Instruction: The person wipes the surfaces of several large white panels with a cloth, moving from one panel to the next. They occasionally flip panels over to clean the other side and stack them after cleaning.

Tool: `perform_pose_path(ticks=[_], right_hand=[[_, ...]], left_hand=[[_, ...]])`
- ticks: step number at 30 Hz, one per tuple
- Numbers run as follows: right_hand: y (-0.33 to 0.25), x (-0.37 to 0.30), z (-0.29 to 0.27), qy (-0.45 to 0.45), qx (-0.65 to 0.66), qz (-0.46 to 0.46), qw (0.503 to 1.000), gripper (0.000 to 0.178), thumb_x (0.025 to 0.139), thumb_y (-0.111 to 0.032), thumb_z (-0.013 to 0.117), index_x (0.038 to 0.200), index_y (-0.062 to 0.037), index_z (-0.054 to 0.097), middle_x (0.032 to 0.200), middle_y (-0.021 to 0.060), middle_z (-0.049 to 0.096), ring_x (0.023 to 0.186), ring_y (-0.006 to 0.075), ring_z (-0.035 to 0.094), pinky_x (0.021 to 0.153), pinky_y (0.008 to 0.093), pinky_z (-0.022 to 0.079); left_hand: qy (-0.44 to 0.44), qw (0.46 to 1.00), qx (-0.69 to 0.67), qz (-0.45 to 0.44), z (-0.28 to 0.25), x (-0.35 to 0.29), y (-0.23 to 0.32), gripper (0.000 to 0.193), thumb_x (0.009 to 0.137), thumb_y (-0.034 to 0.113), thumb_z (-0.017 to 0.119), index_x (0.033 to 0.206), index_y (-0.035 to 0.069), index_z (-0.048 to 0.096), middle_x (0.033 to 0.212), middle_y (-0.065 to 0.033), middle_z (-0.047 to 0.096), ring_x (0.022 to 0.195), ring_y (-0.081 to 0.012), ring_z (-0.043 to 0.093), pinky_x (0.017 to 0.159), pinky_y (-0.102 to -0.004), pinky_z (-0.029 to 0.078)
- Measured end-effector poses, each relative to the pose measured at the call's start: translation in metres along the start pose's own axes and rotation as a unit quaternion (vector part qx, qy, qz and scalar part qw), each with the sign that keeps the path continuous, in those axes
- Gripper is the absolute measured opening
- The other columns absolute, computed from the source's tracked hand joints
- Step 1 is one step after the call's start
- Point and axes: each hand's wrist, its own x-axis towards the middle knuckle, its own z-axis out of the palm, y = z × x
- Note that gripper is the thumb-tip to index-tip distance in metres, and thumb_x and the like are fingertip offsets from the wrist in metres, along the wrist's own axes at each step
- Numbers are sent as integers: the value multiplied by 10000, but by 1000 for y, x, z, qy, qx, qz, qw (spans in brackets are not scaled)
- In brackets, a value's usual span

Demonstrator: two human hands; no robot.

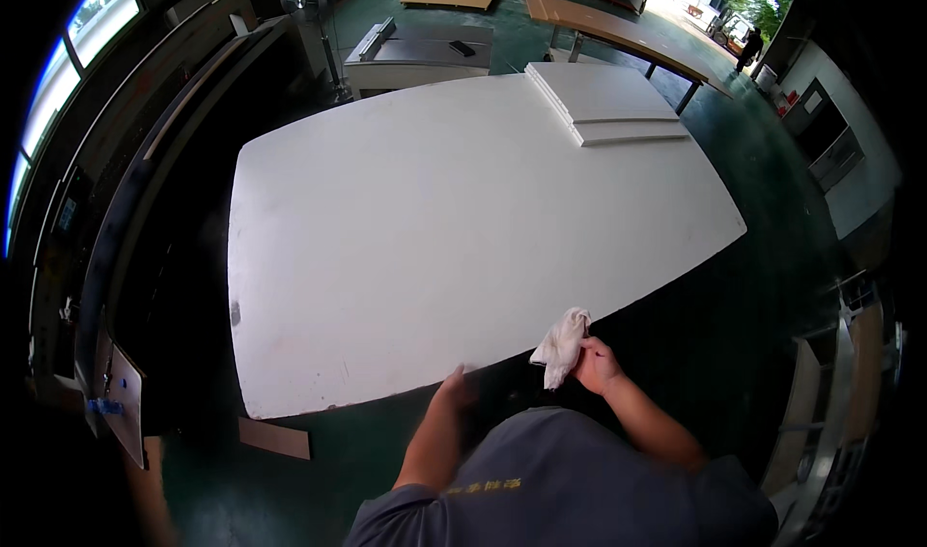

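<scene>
A crumpled white cloth (pixel 560 347) is gripped in my right hand (pixel 599 365), whose fingers close round its side just over the near edge of a large white tabletop (pixel 435 219). My left hand (pixel 454 391) is by the same near edge, further left. Its fingers are smeared and partly hidden, so I cannot make out whether they touch the table or hold anything. On the table's far right corner lies a stack of white panels (pixel 618 98). Small dark marks show near the table's left side.
Behind the table stand a fan (pixel 307 1), a low metal-topped bench (pixel 425 47) and a long brown table (pixel 618 33). A dark machine (pixel 116 209) runs along the left. Shelving (pixel 821 402) is at the right. A brown board (pixel 275 438) lies low by the near left corner.
</scene>
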Motion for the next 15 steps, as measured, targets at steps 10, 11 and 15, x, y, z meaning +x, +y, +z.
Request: perform_pose_path(ticks=[10,11,15], right_hand=[[42,94,167,-213,-398,60,890,268,920,-110,724,1156,6,670,1076,57,693,972,146,639,887,309,510],[44,110,175,-248,-427,73,867,247,923,-121,724,1133,1,675,1056,53,695,945,144,643,867,304,515],[80,150,228,-366,-377,221,822,219,945,-170,703,1097,-15,672,992,35,690,870,136,649,813,282,524]], left_hand=[[-145,838,139,508,46,-348,55,744,963,539,617,1422,-36,507,1357,-139,602,1234,-250,576,1066,-397,441],[-59,852,152,497,41,-363,50,697,946,496,677,1378,-39,560,1289,-120,655,1161,-231,627,1021,-374,485],[14,805,-136,577,14,-388,3,408,991,304,681,1256,-4,648,1126,-60,701,1010,-129,645,892,-300,523]])
